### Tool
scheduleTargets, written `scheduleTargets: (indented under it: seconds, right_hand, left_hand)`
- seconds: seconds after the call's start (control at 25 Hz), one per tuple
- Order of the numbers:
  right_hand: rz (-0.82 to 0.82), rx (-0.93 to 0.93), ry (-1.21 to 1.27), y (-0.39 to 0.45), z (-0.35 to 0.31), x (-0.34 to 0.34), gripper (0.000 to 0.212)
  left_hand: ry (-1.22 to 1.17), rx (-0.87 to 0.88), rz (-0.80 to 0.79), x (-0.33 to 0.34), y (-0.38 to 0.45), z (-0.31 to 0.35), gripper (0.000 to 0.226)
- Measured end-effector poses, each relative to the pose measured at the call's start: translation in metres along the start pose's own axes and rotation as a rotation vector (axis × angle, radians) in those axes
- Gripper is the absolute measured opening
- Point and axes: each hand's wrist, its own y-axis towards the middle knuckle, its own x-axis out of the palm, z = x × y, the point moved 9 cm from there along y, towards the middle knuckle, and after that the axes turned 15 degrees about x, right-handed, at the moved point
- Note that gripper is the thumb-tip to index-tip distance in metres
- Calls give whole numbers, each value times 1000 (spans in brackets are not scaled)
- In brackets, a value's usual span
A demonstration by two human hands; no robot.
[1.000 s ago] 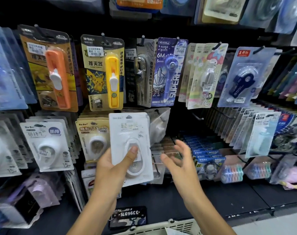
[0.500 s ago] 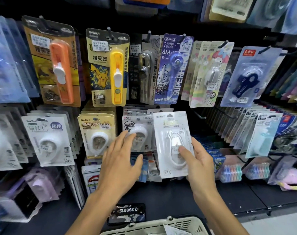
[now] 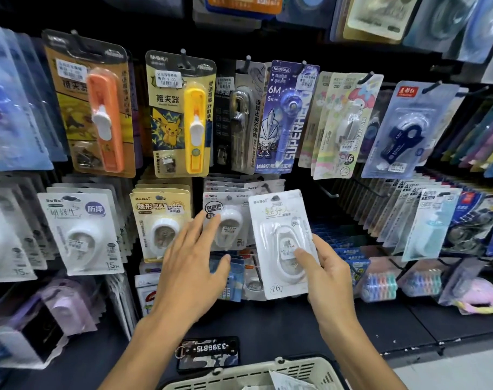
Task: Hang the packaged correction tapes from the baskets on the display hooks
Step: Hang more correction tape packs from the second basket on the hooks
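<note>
White card and clear blister make up the packaged correction tape (image 3: 282, 243) that the right hand (image 3: 328, 270) holds upright in front of the display, thumb pressed on the blister face and fingers curled behind the right edge of the card. Its top edge sits level with the middle row of hanging packs, just right of a hung white tape pack (image 3: 225, 220) and overlapping that pack's right side. A bare hook (image 3: 328, 194) juts out from the dark panel just to the upper right of the held card; the card does not touch it.

The left hand (image 3: 193, 266) is spread flat, fingers straight and slightly fanned, fingertips resting on or just over the hung white tape pack; whether they actually press it I cannot tell. Left of that pack hang a yellow-carded tape pack (image 3: 159, 223) and a white "15m" pack (image 3: 83, 232).

The upper row carries an orange clip pusher (image 3: 99, 108), a yellow clip pusher (image 3: 180, 114), a purple pen-style tape pack (image 3: 286, 116) and a navy tape pack (image 3: 405, 130).

Below, on the dark shelf (image 3: 380, 327), a phone with a number tag (image 3: 208, 351) lies flat, and the rim of a cream basket (image 3: 239, 374) shows at the bottom edge with a packet inside.
</note>
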Motion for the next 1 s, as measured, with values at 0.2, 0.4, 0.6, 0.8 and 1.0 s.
scheduleTargets:
  seconds: [0.2, 0.4, 0.6, 0.8, 1.0]
  right_hand:
    - [201, 130, -126, 35, 9, -3, 19]
    - [228, 241, -377, 69, 10, 14, 47]
    - [276, 226, -149, 90, -42, 15, 37]
    - [564, -84, -569, 70, -76, 23, 31]
    - [560, -333, -710, 47, -87, 37, 26]
  left_hand:
    - [78, 48, -39, 7, -1, 4, 79]
    - [129, 73, -44, 6, -4, 4, 79]
    - [156, 75, -89, 11, -3, 0, 79]
    - [133, 76, -63, 8, -1, 0, 76]
    - [130, 61, -64, 6, 0, 1, 73]
